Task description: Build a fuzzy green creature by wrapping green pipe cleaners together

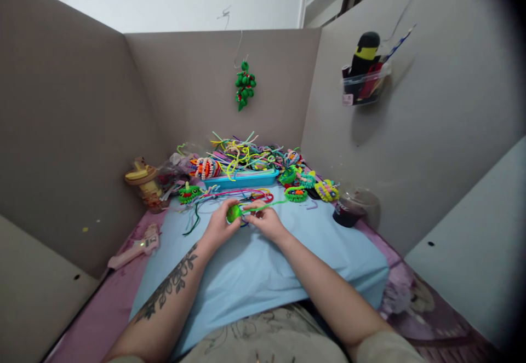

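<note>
- Left hand [221, 222]: its fingers are clamped on a shiny green ball [234, 213], so that's where the main piece is, up off the cloth as far as I can tell.
- Right hand [270, 222]: fingers curled nearly together beside the ball, looks like a pinch on a fuzzy green strand [280, 203]. Can't swear to the exact grip, it's tiny.
- My read on the step: fitting that strand to the ball. Next move probably calls for a steady left grip and the right fingers guiding the strand snugly.
- Just past the fingers: a loose tangle of pink and red strands [230, 192], then a blue tray [242, 181] with a messy heap of pipe cleaners [240, 152] behind and over it.
- Beyond the fingers on either side: fuzzy figures, like a green one [189, 192] left and a yellow one [326, 190] right.
- Well left of the fingers: pink glue gun [137, 248]. Well right: dark cup [348, 211].
- Under the fingers: pale blue cloth [287, 281] over a pinkish tabletop [92, 322].
- Farthest out: grey panels [197, 78] on three sides, green dangly thing [245, 85] hanging straight ahead.
</note>
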`<state>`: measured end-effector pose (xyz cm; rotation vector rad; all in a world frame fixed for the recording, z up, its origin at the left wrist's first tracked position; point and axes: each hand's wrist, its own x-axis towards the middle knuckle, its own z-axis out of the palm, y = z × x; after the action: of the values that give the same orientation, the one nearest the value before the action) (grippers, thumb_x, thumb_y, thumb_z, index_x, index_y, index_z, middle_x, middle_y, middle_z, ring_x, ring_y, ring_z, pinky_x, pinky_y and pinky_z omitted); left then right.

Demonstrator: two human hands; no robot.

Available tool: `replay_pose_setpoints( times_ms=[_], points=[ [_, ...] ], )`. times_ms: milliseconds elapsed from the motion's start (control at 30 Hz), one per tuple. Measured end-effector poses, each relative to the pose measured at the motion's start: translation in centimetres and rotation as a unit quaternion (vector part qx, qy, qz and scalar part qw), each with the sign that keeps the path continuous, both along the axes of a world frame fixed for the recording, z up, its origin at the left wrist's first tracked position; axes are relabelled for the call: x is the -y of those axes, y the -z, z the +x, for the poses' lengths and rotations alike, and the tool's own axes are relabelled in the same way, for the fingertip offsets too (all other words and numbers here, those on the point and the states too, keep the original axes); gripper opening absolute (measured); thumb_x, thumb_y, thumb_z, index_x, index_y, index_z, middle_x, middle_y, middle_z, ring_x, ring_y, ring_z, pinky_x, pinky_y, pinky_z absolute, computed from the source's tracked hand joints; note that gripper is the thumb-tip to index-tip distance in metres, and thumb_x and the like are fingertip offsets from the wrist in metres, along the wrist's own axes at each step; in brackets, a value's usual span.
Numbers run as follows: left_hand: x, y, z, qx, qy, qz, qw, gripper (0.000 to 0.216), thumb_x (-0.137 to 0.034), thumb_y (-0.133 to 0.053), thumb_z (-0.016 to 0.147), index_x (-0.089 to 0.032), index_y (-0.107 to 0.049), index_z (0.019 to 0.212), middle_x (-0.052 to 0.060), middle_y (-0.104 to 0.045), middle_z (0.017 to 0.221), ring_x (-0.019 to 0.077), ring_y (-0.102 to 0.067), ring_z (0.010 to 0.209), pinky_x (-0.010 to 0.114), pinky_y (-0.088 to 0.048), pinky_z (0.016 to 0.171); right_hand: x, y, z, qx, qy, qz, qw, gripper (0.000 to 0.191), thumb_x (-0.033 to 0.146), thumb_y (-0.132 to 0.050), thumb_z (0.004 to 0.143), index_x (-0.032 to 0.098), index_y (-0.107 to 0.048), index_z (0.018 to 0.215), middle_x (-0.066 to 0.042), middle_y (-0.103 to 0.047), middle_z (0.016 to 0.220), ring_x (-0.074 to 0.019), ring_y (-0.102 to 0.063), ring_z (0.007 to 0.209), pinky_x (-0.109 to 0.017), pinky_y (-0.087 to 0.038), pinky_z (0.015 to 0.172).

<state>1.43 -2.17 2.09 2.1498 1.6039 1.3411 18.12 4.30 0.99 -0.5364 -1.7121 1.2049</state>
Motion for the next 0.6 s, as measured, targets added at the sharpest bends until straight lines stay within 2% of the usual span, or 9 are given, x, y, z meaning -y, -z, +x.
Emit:
replay_pose_setpoints(
  times_ms=[100, 200, 300, 400, 500, 600],
  points=[
    [0.2, 0.4, 0.4, 0.0, 0.034, -0.015, 0.999, 0.047, -0.018, -0.058, 0.074, -0.021, -0.041, 0.117, 0.011, -0.059, 0.117, 0.0216, -0.058, 0.107, 0.039, -0.048, 0.09, 0.3, -0.2, 0.1, 0.018, 0.062, 0.075, 0.995, 0.006, 0.022, -0.063, 0.073, 0.021, -0.069, 0.075, -0.002, -0.06, 0.081, -0.0152, -0.055, 0.081, -0.028, -0.044, 0.074],
    [0.4, 0.6, 0.6, -0.009, 0.059, -0.028, 0.998, 0.049, -0.017, -0.059, 0.074, -0.022, -0.037, 0.117, 0.012, -0.059, 0.117, 0.0218, -0.059, 0.105, 0.04, -0.049, 0.089, 0.0, 0.0, 0.0, 0.021, 0.078, 0.075, 0.994, 0.005, 0.022, -0.063, 0.073, 0.02, -0.068, 0.072, -0.001, -0.059, 0.077, -0.0146, -0.055, 0.076, -0.027, -0.043, 0.071],
    [0.5, 0.6, 0.6, -0.027, 0.076, -0.025, 0.996, 0.051, -0.016, -0.058, 0.075, -0.022, -0.034, 0.119, 0.012, -0.056, 0.119, 0.0216, -0.057, 0.107, 0.041, -0.048, 0.09, -0.7, 0.4, -0.1, 0.009, 0.067, 0.034, 0.997, 0.006, 0.023, -0.066, 0.068, 0.019, -0.064, 0.072, -0.002, -0.061, 0.082, -0.0152, -0.056, 0.078, -0.025, -0.042, 0.067],
    [0.6, 0.4, 0.6, -0.045, 0.079, 0.01, 0.996, 0.054, -0.013, -0.057, 0.073, -0.022, -0.034, 0.121, 0.013, -0.051, 0.121, 0.0226, -0.052, 0.113, 0.043, -0.047, 0.092, -1.2, 0.8, -0.1, -0.023, 0.011, -0.038, 0.999, 0.013, 0.027, -0.066, 0.068, 0.018, -0.06, 0.074, -0.003, -0.065, 0.09, -0.0156, -0.059, 0.08, -0.025, -0.043, 0.066],
    [0.5, 0.0, 0.6, -0.052, 0.078, 0.058, 0.994, 0.054, -0.011, -0.058, 0.07, -0.022, -0.037, 0.118, 0.014, -0.046, 0.121, 0.0244, -0.045, 0.119, 0.044, -0.045, 0.093, -1.3, 1.0, -0.1, -0.048, -0.03, -0.09, 0.994, 0.018, 0.03, -0.069, 0.066, 0.019, -0.059, 0.075, -0.002, -0.065, 0.084, -0.015, -0.059, 0.075, -0.026, -0.046, 0.066],
    [0.6, -0.5, 0.7, -0.062, 0.093, 0.073, 0.991, 0.054, -0.008, -0.058, 0.069, -0.022, -0.037, 0.117, 0.013, -0.044, 0.121, 0.0247, -0.043, 0.12, 0.046, -0.044, 0.095, -1.2, 0.9, 0.0, -0.068, -0.057, -0.111, 0.99, 0.023, 0.033, -0.072, 0.063, 0.019, -0.056, 0.073, -0.002, -0.064, 0.084, -0.0148, -0.06, 0.076, -0.026, -0.047, 0.069]
  ],
)
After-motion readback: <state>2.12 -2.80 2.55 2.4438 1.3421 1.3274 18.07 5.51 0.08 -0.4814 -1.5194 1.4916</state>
